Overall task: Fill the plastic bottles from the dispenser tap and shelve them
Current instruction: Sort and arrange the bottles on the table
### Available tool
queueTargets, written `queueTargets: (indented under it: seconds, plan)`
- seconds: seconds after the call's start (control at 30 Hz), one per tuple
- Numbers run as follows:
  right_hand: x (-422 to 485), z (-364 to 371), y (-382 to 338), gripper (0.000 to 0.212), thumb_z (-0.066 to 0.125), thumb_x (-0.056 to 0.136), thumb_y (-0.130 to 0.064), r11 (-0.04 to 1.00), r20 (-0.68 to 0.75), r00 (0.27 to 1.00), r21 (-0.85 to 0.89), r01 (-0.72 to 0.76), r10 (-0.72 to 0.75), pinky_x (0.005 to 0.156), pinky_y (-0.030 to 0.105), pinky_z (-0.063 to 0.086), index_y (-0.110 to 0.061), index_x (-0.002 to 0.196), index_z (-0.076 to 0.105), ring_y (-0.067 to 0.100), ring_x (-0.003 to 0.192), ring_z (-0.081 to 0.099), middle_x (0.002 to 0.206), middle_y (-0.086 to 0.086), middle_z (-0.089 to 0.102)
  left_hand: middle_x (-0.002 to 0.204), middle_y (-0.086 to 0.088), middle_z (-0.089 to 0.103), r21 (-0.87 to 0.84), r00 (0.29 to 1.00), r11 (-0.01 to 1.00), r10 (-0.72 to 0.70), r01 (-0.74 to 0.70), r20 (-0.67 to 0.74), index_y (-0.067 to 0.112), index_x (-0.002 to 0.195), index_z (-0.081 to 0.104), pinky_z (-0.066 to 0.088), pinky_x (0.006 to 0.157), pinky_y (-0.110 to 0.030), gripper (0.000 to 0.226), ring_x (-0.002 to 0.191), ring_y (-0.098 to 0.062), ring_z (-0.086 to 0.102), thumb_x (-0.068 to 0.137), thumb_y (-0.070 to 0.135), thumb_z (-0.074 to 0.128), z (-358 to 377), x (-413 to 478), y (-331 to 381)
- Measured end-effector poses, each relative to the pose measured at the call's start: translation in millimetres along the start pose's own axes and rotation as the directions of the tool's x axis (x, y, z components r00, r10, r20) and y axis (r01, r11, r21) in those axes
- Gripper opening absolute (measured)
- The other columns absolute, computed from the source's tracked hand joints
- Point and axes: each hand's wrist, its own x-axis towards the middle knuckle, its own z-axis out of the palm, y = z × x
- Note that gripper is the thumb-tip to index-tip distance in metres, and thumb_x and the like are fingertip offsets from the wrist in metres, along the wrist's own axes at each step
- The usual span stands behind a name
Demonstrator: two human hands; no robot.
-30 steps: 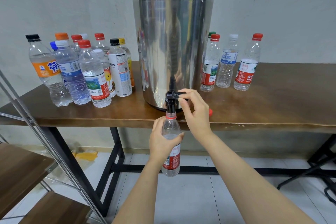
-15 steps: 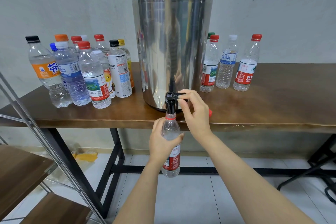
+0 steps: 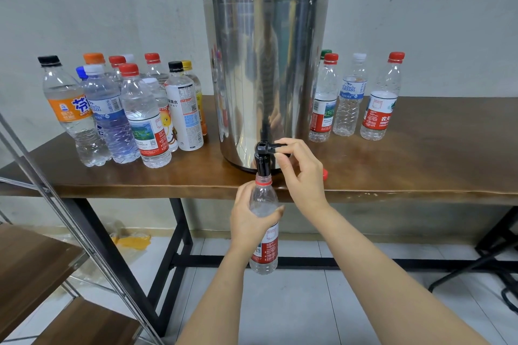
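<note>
The clear plastic bottle with a red label (image 3: 265,251) hung upright just below the front edge of the table, its open neck right under the black tap (image 3: 263,161); whether the two touched could not be told. The left hand (image 3: 248,223) gripped the bottle round its middle, fingers and thumb curled about the body above the label. The right hand (image 3: 302,176) was at the tap's black lever (image 3: 276,148), thumb and forefinger pinching it and the other fingers loosely curled beneath.

The tap jutted from the base of a tall stainless-steel dispenser with a black lid (image 3: 266,73), which stood near the front edge of the brown wooden table (image 3: 420,165). A small red cap (image 3: 325,173) lay on the table just behind the right hand. Left of the dispenser stood a cluster of capped plastic bottles (image 3: 134,115) with assorted labels and cap colours. On its right stood four more capped bottles (image 3: 350,101) in a loose row. At the lower left, a metal-framed rack with brown wooden shelves (image 3: 30,260) stood beside the table.
</note>
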Motion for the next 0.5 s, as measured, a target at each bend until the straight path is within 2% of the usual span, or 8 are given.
queueTargets:
  seconds: [0.13,0.27,0.4,0.5]
  plan:
    - [0.4,-1.8,0.4,0.019,0.055,0.096,-0.021,1.0,0.019,1.0,-0.002,0.006,-0.006,0.086,0.009,0.044,-0.008,0.1,0.067,-0.008,0.101,0.056,0.115,-0.005,0.063,0.117,0.029,0.049,0.0,1.0,1.0,0.005,-0.005,0.0,0.041,0.121,0.047,0.038,0.082,-0.007,0.065,0.109,0.009,0.051,0.073,0.03,0.088,-0.5,0.1,-0.3]
    - [1.6,-5.7,-0.4,0.019,0.054,0.096,-0.021,1.0,0.05,0.998,0.002,0.026,-0.026,0.085,0.012,0.045,-0.008,0.101,0.068,0.009,0.097,0.06,0.116,-0.006,0.063,0.118,0.027,0.05,-0.006,1.0,1.0,0.011,-0.011,0.002,0.039,0.122,0.048,0.041,0.084,-0.01,0.064,0.112,0.005,0.052,0.072,0.029,0.088,-1.0,-0.1,-1.6]
    - [1.1,-7.9,1.8,0.022,0.053,0.096,-0.023,0.999,0.072,0.996,-0.016,0.047,-0.046,0.088,0.013,0.045,-0.007,0.103,0.068,0.007,0.101,0.06,0.117,-0.002,0.064,0.117,0.027,0.05,-0.002,1.0,1.0,0.017,-0.017,-0.004,0.041,0.121,0.048,0.041,0.083,-0.01,0.064,0.11,0.006,0.052,0.072,0.029,0.088,-0.8,0.7,-1.5]
    - [1.7,-7.3,2.9,0.022,0.053,0.096,-0.023,0.999,0.072,0.997,-0.004,0.042,-0.041,0.085,0.016,0.047,-0.006,0.101,0.068,0.012,0.097,0.061,0.117,-0.001,0.065,0.117,0.028,0.05,-0.002,1.0,1.0,0.014,-0.014,-0.005,0.043,0.119,0.047,0.041,0.082,-0.009,0.064,0.112,0.006,0.052,0.072,0.029,0.088,-1.0,1.1,-1.3]
